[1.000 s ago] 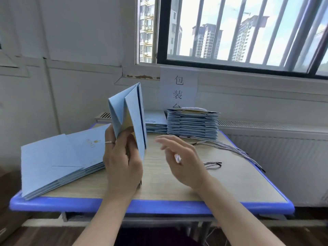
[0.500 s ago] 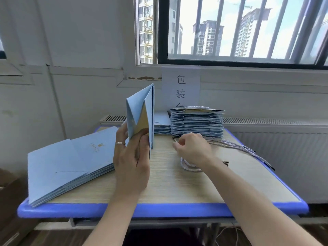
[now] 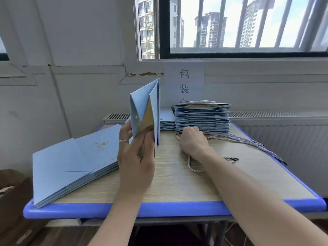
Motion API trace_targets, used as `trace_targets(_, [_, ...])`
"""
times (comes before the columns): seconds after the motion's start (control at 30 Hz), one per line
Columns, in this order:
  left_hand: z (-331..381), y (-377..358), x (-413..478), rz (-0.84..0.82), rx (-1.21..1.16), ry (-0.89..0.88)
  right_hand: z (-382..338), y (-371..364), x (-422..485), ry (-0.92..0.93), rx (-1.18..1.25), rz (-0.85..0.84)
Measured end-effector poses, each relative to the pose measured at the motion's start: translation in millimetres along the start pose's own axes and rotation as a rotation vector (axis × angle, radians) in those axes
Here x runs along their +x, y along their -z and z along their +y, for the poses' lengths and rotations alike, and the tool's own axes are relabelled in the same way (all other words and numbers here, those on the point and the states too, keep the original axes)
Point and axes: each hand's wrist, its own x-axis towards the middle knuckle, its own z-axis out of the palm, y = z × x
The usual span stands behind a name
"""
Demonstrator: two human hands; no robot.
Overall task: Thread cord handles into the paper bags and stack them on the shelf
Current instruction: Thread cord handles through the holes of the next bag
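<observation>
Paper bag (image 3: pixel 142 107): light blue, folded flat, gusset splayed enough to show the gold lining, one punched hole (image 3: pixel 136 117) near the edge.

Left hand (image 3: pixel 136 162) grips it low down, thumb on the near face and fingers curled behind, ring (image 3: pixel 123 140) on one finger.

Bag stands straight up out of that hand, long axis vertical, peak pointing at the window. Its narrow gusset edge faces the person, broad faces to left and right.

Right hand (image 3: pixel 192 142) is just right of the bag, knuckles up, fingers curled down onto the cords (image 3: pixel 248 142). A black-tipped end pokes out at its left; the pinch itself is hidden.

Strung stack (image 3: pixel 202 118) sits just beyond the right hand. Flat pile (image 3: pixel 71 166) lies left of the left hand, on the table (image 3: pixel 177 183).
</observation>
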Motion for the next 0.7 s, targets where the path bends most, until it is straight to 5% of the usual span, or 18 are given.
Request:
trace_targets(0.17, [2.3,0.0,0.0,-0.017,-0.013,-0.017,13.4,5.7,-0.2,0.012,0.303,0.261])
trace_targets(0.3, [2.3,-0.6,0.5,-0.014,-0.016,-0.009,23.8,9.9,-3.9,0.010,0.708,0.236])
trace_targets(0.5, [-0.3,-1.1,3.2,0.003,0.020,0.030,16.6,29.3,-15.8,0.118,1.456,-0.255])
trace_targets(0.7, [-1.8,-2.7,5.6,0.046,0.024,-0.038,5.3,33.0,-29.4,0.353,1.548,-0.400])
